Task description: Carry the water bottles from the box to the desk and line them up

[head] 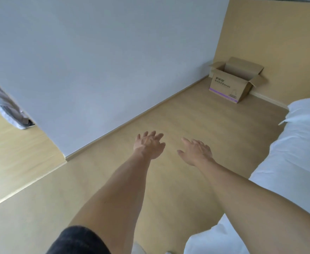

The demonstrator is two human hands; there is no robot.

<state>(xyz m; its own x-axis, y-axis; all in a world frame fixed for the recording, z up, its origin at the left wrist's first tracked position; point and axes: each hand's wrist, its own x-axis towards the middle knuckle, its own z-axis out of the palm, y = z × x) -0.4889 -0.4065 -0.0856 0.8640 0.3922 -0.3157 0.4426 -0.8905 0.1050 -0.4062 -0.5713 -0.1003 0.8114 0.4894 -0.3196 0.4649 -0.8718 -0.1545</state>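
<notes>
wooden floor runs to the box (235, 81) in the corner; left hand (149, 146) and right hand (196, 151) spread, holding nothing; bed (297, 143) edge could catch a leg.

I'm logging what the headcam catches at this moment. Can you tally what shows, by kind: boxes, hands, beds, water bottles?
Cardboard box, open, on the floor in the corner: 1
Bare hands, left hand and right hand, both empty: 2
White bed at the right: 1
Water bottles in view: 0
Total: 4

White bed (297, 143), wood floor (168, 125)
</notes>
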